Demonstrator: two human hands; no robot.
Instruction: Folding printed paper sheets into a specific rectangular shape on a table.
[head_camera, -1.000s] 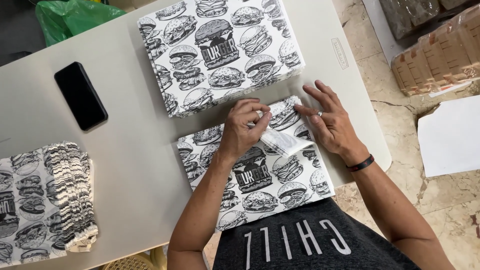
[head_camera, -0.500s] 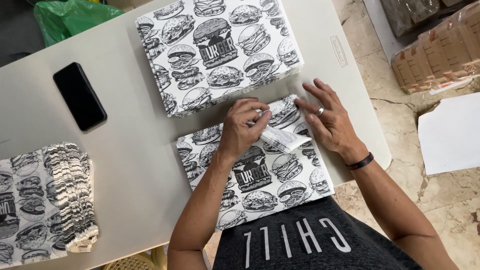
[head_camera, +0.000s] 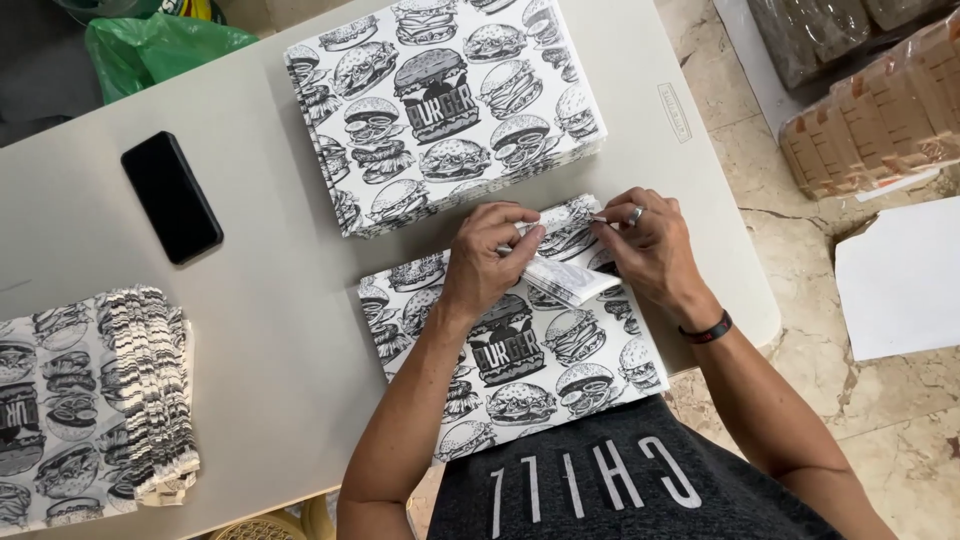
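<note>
A flat paper bag (head_camera: 520, 360) printed with black-and-white burgers lies at the near table edge in front of me. Its far end is folded up into a flap (head_camera: 568, 250). My left hand (head_camera: 490, 255) pinches the left part of that flap between thumb and fingers. My right hand (head_camera: 645, 245), with a ring on one finger and a dark wristband, grips the flap's right part. Both hands rest over the bag's far edge.
A thick stack of the same printed bags (head_camera: 445, 100) lies just beyond my hands. Another fanned pile of bags (head_camera: 90, 400) sits at the near left. A black phone (head_camera: 170, 195) lies on the grey table (head_camera: 260, 300). A green plastic bag (head_camera: 150, 45), wrapped brown packs (head_camera: 880, 110) and white sheet (head_camera: 900, 280) lie off-table.
My right hand has curled from lying flat on the bag to gripping the flap. Both hands have drawn closer together over the fold.
</note>
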